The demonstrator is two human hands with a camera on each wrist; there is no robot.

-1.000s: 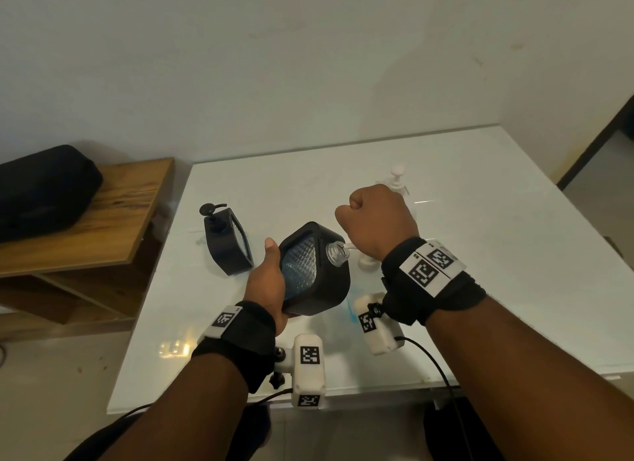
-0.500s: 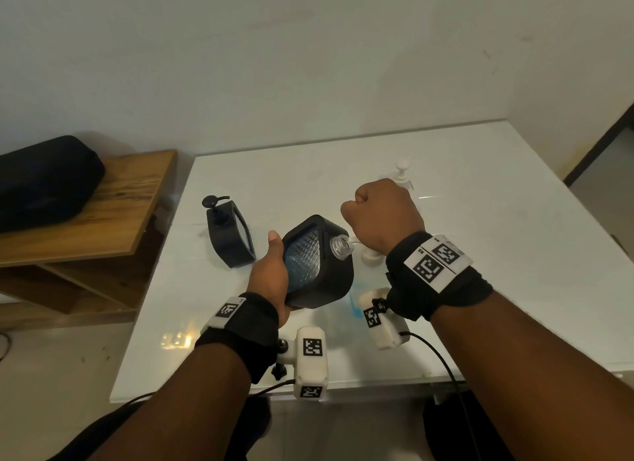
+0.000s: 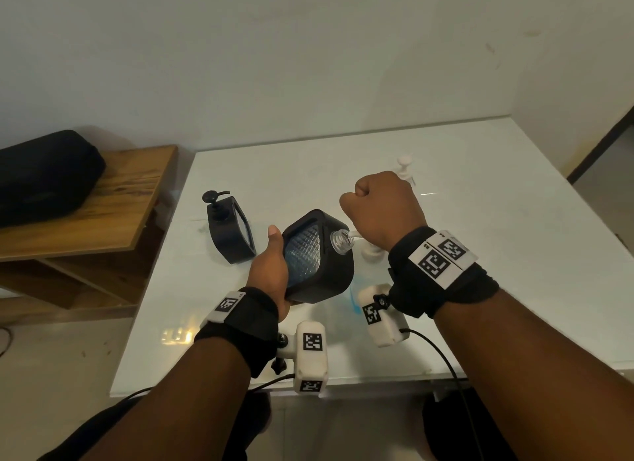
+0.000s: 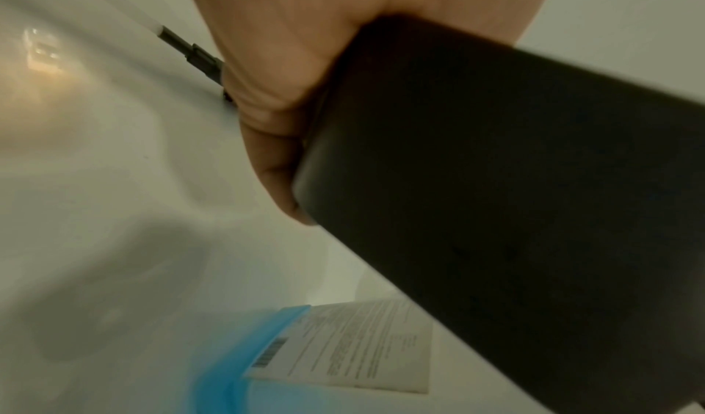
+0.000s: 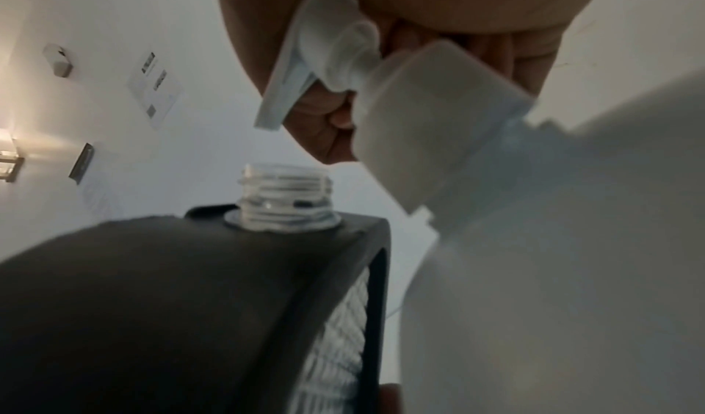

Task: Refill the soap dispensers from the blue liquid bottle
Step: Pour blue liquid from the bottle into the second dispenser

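My left hand (image 3: 271, 265) grips a black square dispenser (image 3: 329, 275), tilted above the white table (image 3: 480, 220), with its clear threaded neck (image 3: 340, 245) uncapped. In the left wrist view the fingers (image 4: 286, 74) wrap its dark side (image 4: 496, 209). My right hand (image 3: 380, 203) is a fist curled over the white pump head (image 5: 324, 37) of the blue liquid bottle (image 3: 355, 297). The pump's nozzle (image 3: 355, 235) points at the open neck (image 5: 284, 200), close to it. The bottle's blue body and label (image 4: 267, 354) stand below the dispenser. No liquid stream shows.
A second black dispenser (image 3: 230, 234) with its pump on stands left of my left hand. A white pump top (image 3: 404, 165) shows behind my right fist. A wooden shelf (image 3: 103, 213) with a black bag (image 3: 44, 176) adjoins the table's left side.
Both hands keep their grips and places. The right fist sits very slightly higher over the pump than a second ago.
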